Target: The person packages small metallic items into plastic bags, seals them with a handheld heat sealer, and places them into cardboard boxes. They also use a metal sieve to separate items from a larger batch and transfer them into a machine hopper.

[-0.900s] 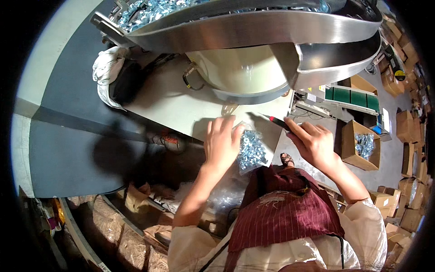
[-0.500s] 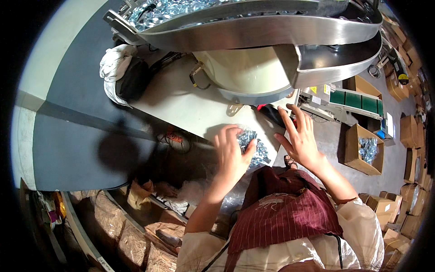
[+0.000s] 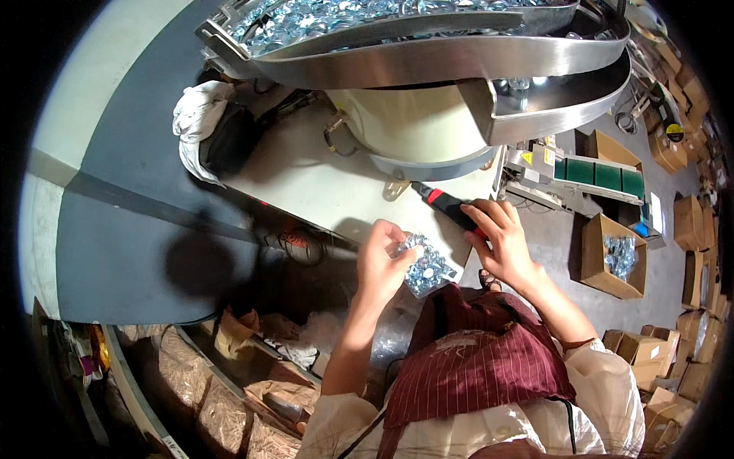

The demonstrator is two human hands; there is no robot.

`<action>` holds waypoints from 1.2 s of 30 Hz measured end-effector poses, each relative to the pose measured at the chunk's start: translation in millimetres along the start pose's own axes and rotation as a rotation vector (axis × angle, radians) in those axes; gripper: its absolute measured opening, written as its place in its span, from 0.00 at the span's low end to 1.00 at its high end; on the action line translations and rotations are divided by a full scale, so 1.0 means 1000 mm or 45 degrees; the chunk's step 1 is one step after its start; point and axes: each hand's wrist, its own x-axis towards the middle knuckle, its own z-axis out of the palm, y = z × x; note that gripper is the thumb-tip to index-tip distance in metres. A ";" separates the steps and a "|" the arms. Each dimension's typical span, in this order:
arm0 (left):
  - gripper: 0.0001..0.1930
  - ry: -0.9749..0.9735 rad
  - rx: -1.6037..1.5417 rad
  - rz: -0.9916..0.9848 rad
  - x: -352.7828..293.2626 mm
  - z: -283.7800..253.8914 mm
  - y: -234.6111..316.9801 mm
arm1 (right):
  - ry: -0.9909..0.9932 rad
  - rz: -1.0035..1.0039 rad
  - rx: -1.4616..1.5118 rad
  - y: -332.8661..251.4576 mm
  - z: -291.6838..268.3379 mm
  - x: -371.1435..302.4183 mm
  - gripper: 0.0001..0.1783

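My left hand [image 3: 380,258] pinches the upper edge of a small clear plastic bag [image 3: 430,268] full of shiny silvery metal parts. The bag is at the front edge of the white tabletop [image 3: 306,187]. To its right, my right hand [image 3: 501,243] has its fingers closed round the near end of a slim black-and-red hand tool [image 3: 443,202]. The tool's far end points left toward the cream machine base; its exact kind is not clear.
A steel feeder bowl [image 3: 428,61] heaped with metal parts rises at the back on a cream drum [image 3: 413,122]. A white cloth [image 3: 200,115] hangs at the table's left. Right are a green conveyor [image 3: 600,177], an open carton of bags [image 3: 592,264] and stacked boxes [image 3: 688,218].
My right hand has moved down and left and closed on the black-and-red tool. My left hand has shifted slightly left, closing on the bag's edge, and more of the bag shows.
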 end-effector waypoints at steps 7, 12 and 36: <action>0.18 0.044 -0.244 -0.036 0.001 -0.002 0.000 | 0.015 -0.107 -0.048 -0.016 0.010 0.012 0.25; 0.17 0.029 -0.471 -0.103 0.002 -0.004 -0.002 | 0.021 -0.088 0.299 -0.039 0.013 0.034 0.21; 0.26 -0.130 -0.357 -0.074 0.012 -0.017 -0.003 | -0.575 0.326 1.274 -0.026 0.049 0.052 0.18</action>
